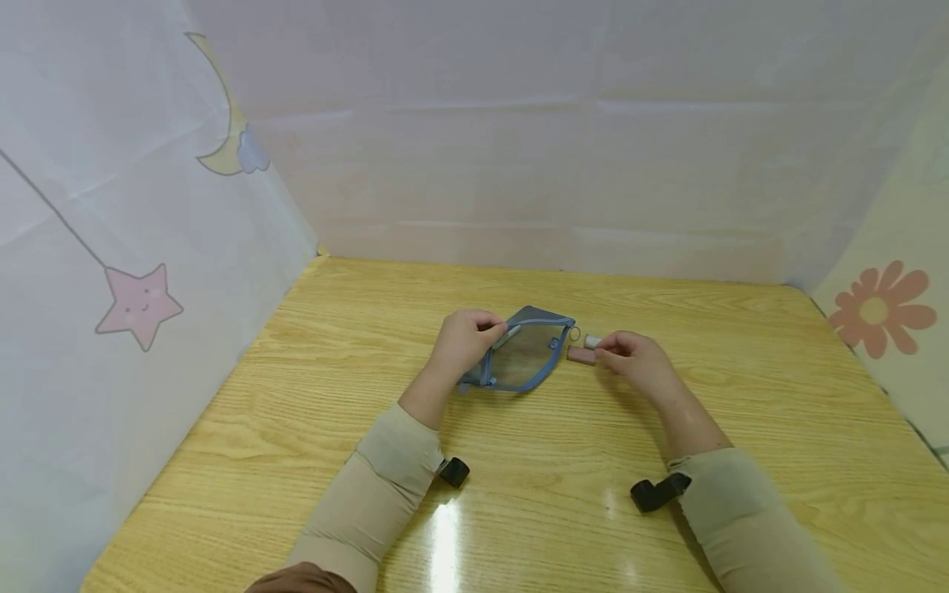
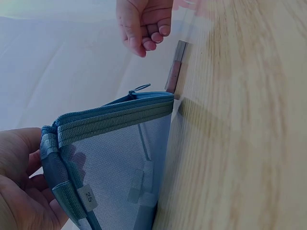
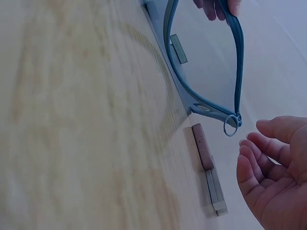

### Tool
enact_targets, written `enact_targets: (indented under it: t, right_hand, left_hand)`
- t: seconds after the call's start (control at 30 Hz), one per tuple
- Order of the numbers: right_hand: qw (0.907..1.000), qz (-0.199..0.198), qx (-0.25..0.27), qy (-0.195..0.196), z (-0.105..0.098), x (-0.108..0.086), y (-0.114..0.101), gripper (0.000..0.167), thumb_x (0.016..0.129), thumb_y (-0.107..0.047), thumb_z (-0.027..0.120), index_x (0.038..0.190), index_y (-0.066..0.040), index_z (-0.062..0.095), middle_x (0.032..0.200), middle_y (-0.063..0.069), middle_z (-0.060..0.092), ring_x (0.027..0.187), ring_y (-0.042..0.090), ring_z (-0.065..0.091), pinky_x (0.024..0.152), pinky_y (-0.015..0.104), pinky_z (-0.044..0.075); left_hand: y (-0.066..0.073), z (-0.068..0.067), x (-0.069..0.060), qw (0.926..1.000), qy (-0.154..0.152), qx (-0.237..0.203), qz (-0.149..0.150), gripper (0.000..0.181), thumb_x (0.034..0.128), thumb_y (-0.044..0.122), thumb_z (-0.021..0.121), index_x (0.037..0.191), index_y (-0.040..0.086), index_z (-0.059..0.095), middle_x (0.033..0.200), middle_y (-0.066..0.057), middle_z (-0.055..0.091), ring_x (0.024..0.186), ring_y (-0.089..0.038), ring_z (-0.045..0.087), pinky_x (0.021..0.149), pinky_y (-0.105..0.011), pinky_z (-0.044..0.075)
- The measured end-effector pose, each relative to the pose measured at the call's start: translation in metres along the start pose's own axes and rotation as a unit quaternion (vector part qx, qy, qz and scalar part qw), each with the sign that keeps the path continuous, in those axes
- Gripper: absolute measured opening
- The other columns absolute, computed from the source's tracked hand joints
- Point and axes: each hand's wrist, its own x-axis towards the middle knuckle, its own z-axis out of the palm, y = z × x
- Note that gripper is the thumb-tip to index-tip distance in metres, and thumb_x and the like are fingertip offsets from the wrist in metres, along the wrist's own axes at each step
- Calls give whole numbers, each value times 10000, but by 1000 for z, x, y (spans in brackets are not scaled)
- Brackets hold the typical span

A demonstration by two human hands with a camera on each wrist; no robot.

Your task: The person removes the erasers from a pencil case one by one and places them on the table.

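Note:
A blue mesh zipper pouch (image 1: 522,354) stands on the table with its mouth spread apart. My left hand (image 1: 465,339) pinches one edge of its rim. Through the mesh in the left wrist view shows a pale oblong piece (image 2: 136,184); the right wrist view shows a green block (image 3: 179,49) inside the mouth. A ring (image 3: 230,125) hangs from the zipper's end. Just beyond the pouch lie a small pinkish-brown bar (image 3: 202,146) and a pale grey piece (image 3: 216,191), side by side. My right hand (image 3: 276,167) hovers over these, fingers loosely bent, holding nothing.
The wooden table (image 1: 519,461) carries these things near its middle. Light cloth walls (image 1: 519,165) with printed shapes stand along its back and sides. A black wrist-worn device (image 1: 660,492) sits on the right sleeve, another (image 1: 455,472) on the left.

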Motion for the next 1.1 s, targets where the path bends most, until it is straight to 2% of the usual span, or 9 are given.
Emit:
enact_targets:
  t: [0.23,0.43,0.67,0.87,1.1]
  right_hand:
    - [9995,-116,196,-209,10,2,-5,243,910,-202,578,1022,11,609,967,198,604,791,256,549,671,345,488]
    - [9975,-341,231,-567,21,3,-9,244,913,-169,571,1071,10,616,1058,167,612,871,251,558,704,331,493]
    - [9962,-618,-143,-589,28,0,-13,203,896,-143,594,1020,14,630,927,110,605,828,203,536,686,297,459]
    - [9954,-613,9,-740,31,1,-5,175,892,-132,597,980,17,624,889,138,610,780,200,541,646,297,466]
    - [9960,-535,54,-716,32,1,-1,176,896,-149,594,969,5,638,850,121,607,710,168,517,607,271,452]
  left_hand:
    - [1,0,0,10000,-14,41,4,179,880,287,616,944,161,727,932,55,663,800,-110,573,643,-248,477]
    - [-1,2,0,9999,-12,86,100,175,879,287,618,935,161,726,941,56,662,810,-108,577,657,-250,482]
    - [-4,6,2,9996,-15,197,208,178,875,289,624,936,156,726,931,58,664,800,-103,580,655,-246,485]
    - [-3,9,1,9993,-130,257,223,196,880,280,618,949,130,723,946,48,660,804,-109,574,657,-252,484]
    - [-6,20,-2,9980,-386,272,423,187,882,285,614,936,143,724,886,72,657,754,-93,561,631,-233,467]
